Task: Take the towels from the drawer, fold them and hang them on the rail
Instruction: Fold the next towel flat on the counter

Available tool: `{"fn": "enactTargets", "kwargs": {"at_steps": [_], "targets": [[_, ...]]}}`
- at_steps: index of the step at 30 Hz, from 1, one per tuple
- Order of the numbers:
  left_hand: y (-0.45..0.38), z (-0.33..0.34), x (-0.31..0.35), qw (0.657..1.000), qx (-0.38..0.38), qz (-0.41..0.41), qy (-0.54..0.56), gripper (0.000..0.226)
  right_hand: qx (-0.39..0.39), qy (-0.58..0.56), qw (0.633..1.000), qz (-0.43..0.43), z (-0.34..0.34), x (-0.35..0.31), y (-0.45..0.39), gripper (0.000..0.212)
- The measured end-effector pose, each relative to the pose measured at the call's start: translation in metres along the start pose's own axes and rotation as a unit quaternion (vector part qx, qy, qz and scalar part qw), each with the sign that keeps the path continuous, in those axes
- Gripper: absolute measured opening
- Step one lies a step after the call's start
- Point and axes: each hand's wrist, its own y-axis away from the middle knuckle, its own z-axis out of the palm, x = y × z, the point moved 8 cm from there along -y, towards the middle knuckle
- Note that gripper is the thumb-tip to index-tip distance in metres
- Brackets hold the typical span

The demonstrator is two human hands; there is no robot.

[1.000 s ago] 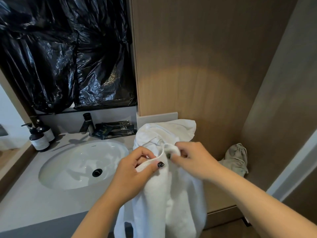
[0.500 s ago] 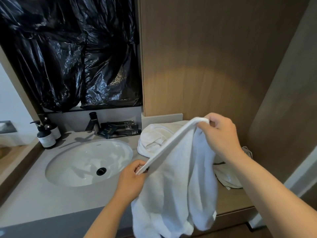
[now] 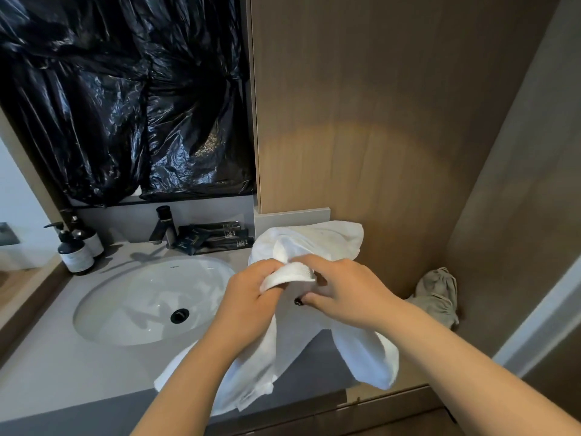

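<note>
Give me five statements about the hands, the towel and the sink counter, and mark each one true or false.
1. Both hands grip the same white towel. True: the left hand and right hand meet at its top edge.
2. The towel lies flat in the sink. False: it hangs from the hands, in front of the sink.
3. Two pump bottles stand left of the sink. True.
4. The faucet is running. False: no water shows at the faucet.
5. A second white towel lies bunched on the counter behind the hands. True.
</note>
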Motion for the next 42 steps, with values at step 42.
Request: {"fn": "enactTargets", "kwargs": {"at_steps": [42], "targets": [[0.044, 0.000, -0.036, 0.908, 0.124, -0.223, 0.333, 0.012, 0.047, -0.518, 0.835, 0.180, 0.000, 0.005, 0.028, 0.030]]}}
